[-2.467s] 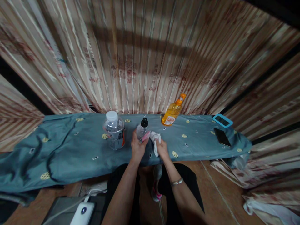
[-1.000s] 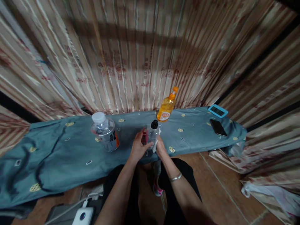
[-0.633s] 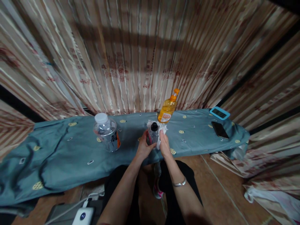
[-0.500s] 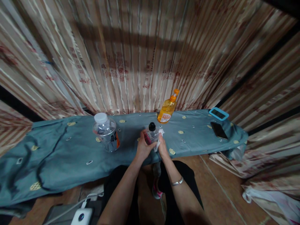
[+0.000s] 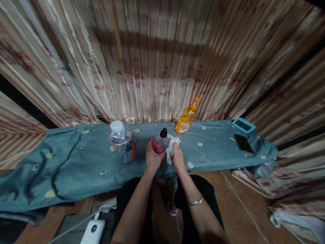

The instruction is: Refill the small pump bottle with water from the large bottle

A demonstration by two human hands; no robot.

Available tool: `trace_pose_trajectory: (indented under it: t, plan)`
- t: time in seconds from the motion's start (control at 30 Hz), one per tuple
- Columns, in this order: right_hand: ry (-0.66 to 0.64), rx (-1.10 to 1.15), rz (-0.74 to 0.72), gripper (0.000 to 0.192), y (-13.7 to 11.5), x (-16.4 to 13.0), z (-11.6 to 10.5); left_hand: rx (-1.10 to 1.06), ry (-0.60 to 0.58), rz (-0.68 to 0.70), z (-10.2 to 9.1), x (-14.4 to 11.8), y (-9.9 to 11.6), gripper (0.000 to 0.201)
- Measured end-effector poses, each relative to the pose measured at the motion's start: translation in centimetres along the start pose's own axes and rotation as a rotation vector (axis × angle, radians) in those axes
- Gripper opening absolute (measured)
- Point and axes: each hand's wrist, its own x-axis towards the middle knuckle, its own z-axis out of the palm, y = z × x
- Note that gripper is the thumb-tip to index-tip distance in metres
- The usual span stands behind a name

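Above the middle of the cloth-covered table, my left hand point(image 5: 153, 156) is wrapped round a small clear bottle point(image 5: 164, 140) with a black cap and a pink label. A crumpled white tissue point(image 5: 171, 147) is pinched in my right hand point(image 5: 178, 158) and lies against the bottle's right side. The bottle leans slightly. Behind it to the right stands an orange pump bottle point(image 5: 184, 122) of yellow liquid. To the left is a large clear plastic jug point(image 5: 124, 144) with a white cap and an orange-black label.
A blue-framed digital clock point(image 5: 243, 125) and a dark phone point(image 5: 243, 143) lie at the right end of the table point(image 5: 83, 169). A pleated curtain point(image 5: 152, 61) hangs behind. Below left sits a white power bank point(image 5: 93, 232) with a cable.
The bottle has turned in my left hand, so more of its pink label shows. My right hand has moved slightly outward, and more of the tissue is visible. The view has shifted a little left.
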Motion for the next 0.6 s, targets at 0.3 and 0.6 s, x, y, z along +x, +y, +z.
trace_pose_trajectory:
  t: [0.3,0.6]
  plan:
    - [0.011,0.048,0.038,0.042,0.7,-0.1,1.6,0.015,-0.114,0.094,0.1,-0.4,-0.6,0.080]
    - [0.020,0.128,0.105,0.039,1.9,0.0,1.3,-0.064,-0.143,0.029,-1.0,-0.9,-1.2,0.070]
